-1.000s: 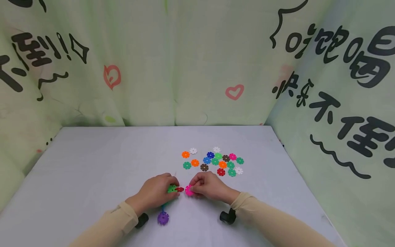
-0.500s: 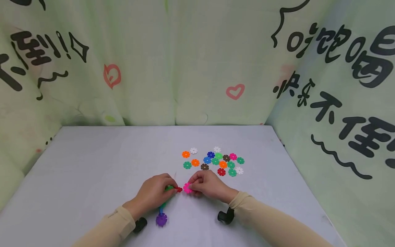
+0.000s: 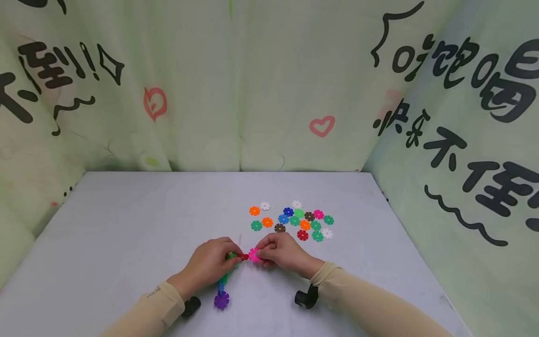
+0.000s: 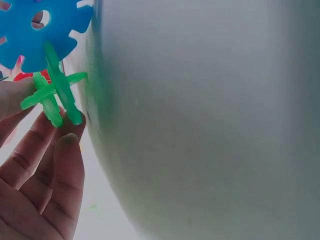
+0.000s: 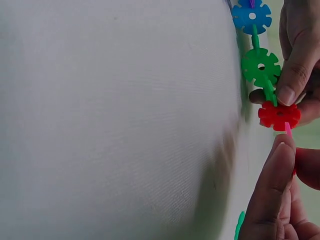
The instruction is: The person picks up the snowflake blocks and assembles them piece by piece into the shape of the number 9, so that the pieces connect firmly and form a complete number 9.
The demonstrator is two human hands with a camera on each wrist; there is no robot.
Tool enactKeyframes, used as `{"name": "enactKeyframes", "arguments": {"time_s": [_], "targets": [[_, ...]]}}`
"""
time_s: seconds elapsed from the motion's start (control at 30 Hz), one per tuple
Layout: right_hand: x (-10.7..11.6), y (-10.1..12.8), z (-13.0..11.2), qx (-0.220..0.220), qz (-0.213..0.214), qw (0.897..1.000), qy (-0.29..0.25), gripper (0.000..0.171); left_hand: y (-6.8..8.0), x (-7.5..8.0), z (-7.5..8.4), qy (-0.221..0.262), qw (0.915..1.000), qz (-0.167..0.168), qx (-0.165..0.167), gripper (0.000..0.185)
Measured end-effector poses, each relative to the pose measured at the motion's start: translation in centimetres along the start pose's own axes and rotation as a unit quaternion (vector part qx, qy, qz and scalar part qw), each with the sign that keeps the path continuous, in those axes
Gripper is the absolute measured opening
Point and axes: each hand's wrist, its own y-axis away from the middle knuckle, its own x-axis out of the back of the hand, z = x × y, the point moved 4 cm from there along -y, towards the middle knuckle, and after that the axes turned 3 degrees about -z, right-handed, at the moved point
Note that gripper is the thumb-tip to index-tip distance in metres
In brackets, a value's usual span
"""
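Pink disc (image 3: pixel 253 255) has neared the red disc (image 5: pixel 278 120) from three o'clock, right hand (image 3: pixel 284 253) pinching the former, left hand (image 3: pixel 214 260) the latter, both discs probably light, stiff, best rim-held.

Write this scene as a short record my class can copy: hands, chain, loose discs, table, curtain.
Left hand: pinches the chain at its red disc
Right hand: holds a pink disc at the red disc's edge
Chain: purple disc, blue disc, green discs, red disc
Loose discs: mixed colours, beyond the hands
Table: white
Curtain: pale green, black lettering
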Motion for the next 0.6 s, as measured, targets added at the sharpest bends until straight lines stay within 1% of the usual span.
{"name": "enactKeyframes", "arguments": {"time_s": [0.13,0.27,0.37,0.6], "targets": [[-0.12,-0.08,0.06,0.003,0.000,1.000,0.003,0.015,0.13,0.08,0.05,-0.009,0.9999,0.002,0.005,0.009],[-0.37,-0.05,0.09,0.001,-0.014,1.000,-0.007,0.015,0.12,0.00,0.01,-0.003,1.0000,0.004,0.000,0.009],[-0.49,0.03,0.07,0.000,-0.017,1.000,-0.011,0.015,0.09,-0.12,-0.07,0.012,0.9999,-0.005,-0.001,0.010],[-0.45,0.09,-0.07,-0.002,-0.016,1.000,-0.011,0.016,0.12,-0.13,-0.34,0.041,0.9984,-0.038,0.003,0.026]]}}
